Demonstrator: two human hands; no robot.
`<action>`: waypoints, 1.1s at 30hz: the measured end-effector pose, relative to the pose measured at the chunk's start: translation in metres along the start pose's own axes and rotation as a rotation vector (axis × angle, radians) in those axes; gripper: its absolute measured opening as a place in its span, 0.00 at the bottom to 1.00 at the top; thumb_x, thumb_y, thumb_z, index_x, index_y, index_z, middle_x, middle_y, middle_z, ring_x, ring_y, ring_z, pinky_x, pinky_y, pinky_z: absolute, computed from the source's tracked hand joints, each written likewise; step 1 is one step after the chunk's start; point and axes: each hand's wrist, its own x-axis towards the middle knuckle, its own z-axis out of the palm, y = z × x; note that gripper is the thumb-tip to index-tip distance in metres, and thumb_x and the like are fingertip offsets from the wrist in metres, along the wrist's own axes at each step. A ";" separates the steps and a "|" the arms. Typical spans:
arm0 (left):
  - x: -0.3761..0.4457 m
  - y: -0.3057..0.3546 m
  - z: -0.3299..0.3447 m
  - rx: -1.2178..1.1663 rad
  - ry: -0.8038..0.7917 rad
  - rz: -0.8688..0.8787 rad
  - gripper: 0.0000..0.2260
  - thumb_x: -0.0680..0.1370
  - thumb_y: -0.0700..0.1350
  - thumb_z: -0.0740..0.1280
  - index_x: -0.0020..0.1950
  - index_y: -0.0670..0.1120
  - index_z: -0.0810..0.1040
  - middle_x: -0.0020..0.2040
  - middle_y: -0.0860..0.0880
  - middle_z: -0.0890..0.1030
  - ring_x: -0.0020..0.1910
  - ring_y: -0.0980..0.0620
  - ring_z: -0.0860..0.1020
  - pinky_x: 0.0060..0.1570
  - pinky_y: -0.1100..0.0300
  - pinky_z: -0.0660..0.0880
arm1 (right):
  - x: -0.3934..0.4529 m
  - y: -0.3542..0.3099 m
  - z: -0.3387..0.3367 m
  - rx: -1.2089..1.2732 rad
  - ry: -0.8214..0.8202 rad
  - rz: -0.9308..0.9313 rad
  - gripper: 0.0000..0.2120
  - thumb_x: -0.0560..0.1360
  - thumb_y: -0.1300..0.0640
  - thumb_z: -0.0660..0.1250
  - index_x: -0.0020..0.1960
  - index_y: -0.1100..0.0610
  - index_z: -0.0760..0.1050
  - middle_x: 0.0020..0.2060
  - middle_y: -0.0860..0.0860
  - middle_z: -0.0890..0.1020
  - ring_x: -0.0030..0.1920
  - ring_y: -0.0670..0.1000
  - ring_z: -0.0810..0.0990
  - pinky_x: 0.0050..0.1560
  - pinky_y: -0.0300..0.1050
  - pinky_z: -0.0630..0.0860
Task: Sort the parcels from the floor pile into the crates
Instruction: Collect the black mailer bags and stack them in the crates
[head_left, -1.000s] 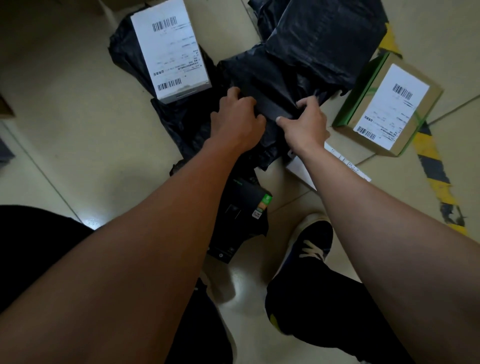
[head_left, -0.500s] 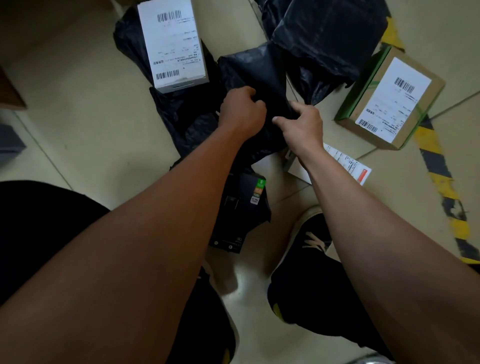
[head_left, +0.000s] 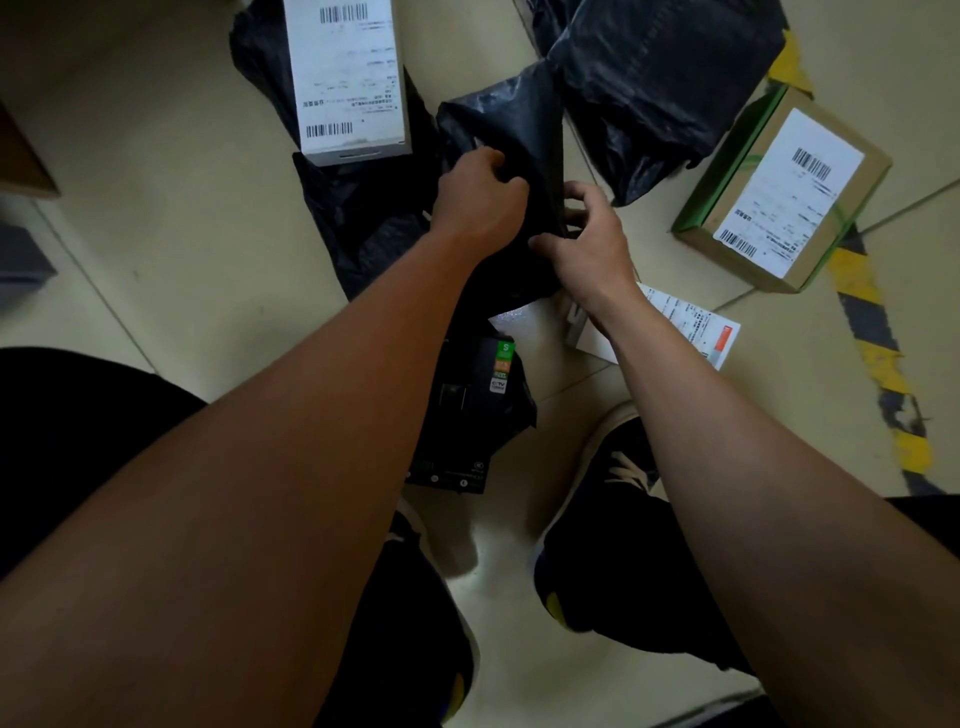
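At centre of the floor pile, a black poly-bag parcel (head_left: 511, 130) is gathered up between both hands. Left hand (head_left: 480, 195): grip clenched on a bunched fold of the black film at the parcel's left side. Right hand (head_left: 589, 244): grip pinching the same film along its right edge, thumb and fingers closed on the plastic. The two hands lie just beside each other, with the fold between them.

Far left of the held parcel, a white labelled box (head_left: 348, 78) rests on another black bag (head_left: 363, 218) spread flat on the floor. Far right, a larger black bag (head_left: 654, 83) lies crumpled, its near edge close to the right hand. Right of that, a brown carton with green edging (head_left: 779, 192) carries a white barcode label and sits apart from the bags. Near the right wrist, a white printed slip (head_left: 691, 327) lies flat on the floor. Below the hands, a dark flat package (head_left: 467, 415) bears small green and orange stickers. Both dark shoes (head_left: 613, 499) stand on the pale tiled floor (head_left: 156, 182); yellow-and-black hazard tape (head_left: 872, 332) runs along the right side.
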 end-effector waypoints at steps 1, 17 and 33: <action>-0.001 0.002 0.000 -0.002 0.005 0.014 0.24 0.81 0.46 0.65 0.77 0.46 0.71 0.73 0.47 0.75 0.72 0.49 0.72 0.69 0.59 0.67 | -0.001 -0.001 0.002 0.015 0.045 -0.017 0.27 0.68 0.57 0.73 0.65 0.47 0.72 0.54 0.45 0.80 0.53 0.46 0.82 0.56 0.54 0.81; -0.004 -0.006 -0.001 -0.144 0.300 -0.023 0.19 0.79 0.42 0.64 0.70 0.46 0.76 0.62 0.47 0.82 0.60 0.50 0.79 0.59 0.61 0.74 | -0.021 0.026 0.030 -0.358 0.223 -0.430 0.23 0.78 0.49 0.63 0.71 0.54 0.73 0.67 0.49 0.78 0.67 0.52 0.74 0.66 0.50 0.67; -0.005 -0.041 0.023 0.316 0.307 0.225 0.29 0.78 0.35 0.64 0.79 0.48 0.65 0.81 0.44 0.58 0.80 0.44 0.56 0.70 0.44 0.68 | 0.036 0.008 -0.005 -0.033 0.396 -0.094 0.22 0.78 0.68 0.61 0.70 0.54 0.75 0.65 0.48 0.79 0.58 0.45 0.79 0.59 0.34 0.75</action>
